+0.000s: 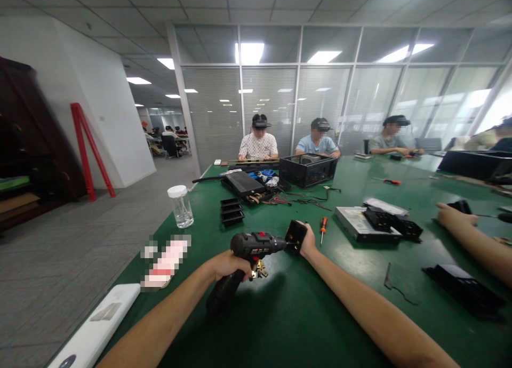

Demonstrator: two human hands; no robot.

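Observation:
My left hand (231,265) is wrapped round the grip of a black cordless drill (256,245), which points to the right. In my right hand (308,241) is a small black box-shaped part (295,237), held up on edge above the table. The drill's tip meets the near face of this part; whether it sits in a screw is too small to tell. Several brass-coloured metal pieces (262,271) lie on the green table, partly hidden behind the drill and my left fingers. An orange-handled screwdriver (323,228) rests just right of my right hand.
Small black trays (232,213) and a lidded clear jar (183,208) stand ahead on the left. A white long device (100,322) lies near my left arm. A silver drive unit (352,226) sits right. Beyond are loose wires and a black case (308,170). A co-worker's hand (454,216) works at right.

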